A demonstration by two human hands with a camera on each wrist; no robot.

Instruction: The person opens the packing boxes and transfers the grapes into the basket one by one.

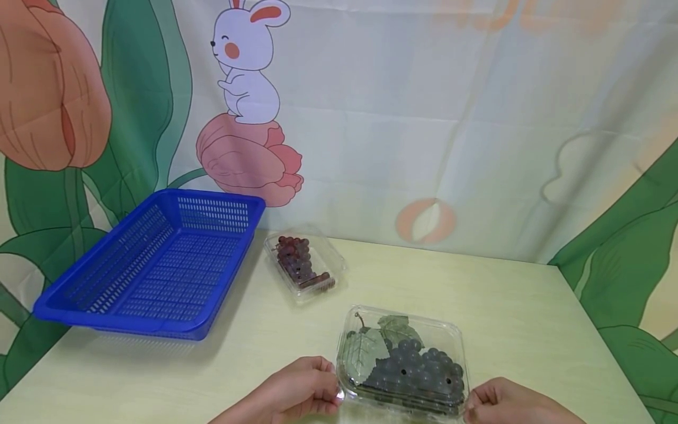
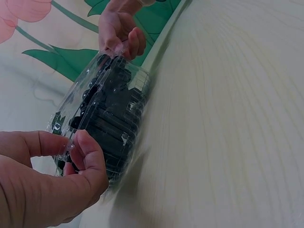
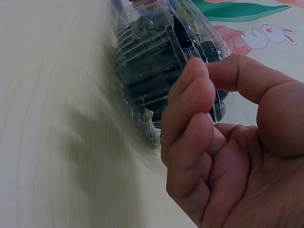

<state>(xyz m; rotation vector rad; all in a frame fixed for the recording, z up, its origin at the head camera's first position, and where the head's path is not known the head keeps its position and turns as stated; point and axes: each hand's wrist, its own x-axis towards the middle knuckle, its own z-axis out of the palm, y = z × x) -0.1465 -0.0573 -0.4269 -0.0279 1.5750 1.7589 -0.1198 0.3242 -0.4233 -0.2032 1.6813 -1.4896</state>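
Observation:
A clear plastic clamshell box (image 1: 402, 362) of dark grapes (image 1: 418, 371) with green leaves (image 1: 365, 353) is at the front of the table, its lid down over the fruit. My left hand (image 1: 304, 388) pinches the box's near left corner between thumb and forefinger. At the opposite near corner, my right hand (image 1: 511, 403) pinches the rim with curled fingers. The left wrist view shows both hands on the edge of the box (image 2: 111, 111), which is tilted in that picture. In the right wrist view the thumb and fingertips (image 3: 190, 90) meet at the rim.
A blue slotted basket (image 1: 206, 318) stands at the back left of the table. Beside it lies a second clear clamshell (image 1: 331, 259) with reddish grapes (image 1: 293, 259), its lid raised at the back. A printed cloth (image 1: 360, 118) hangs along the table's far edge.

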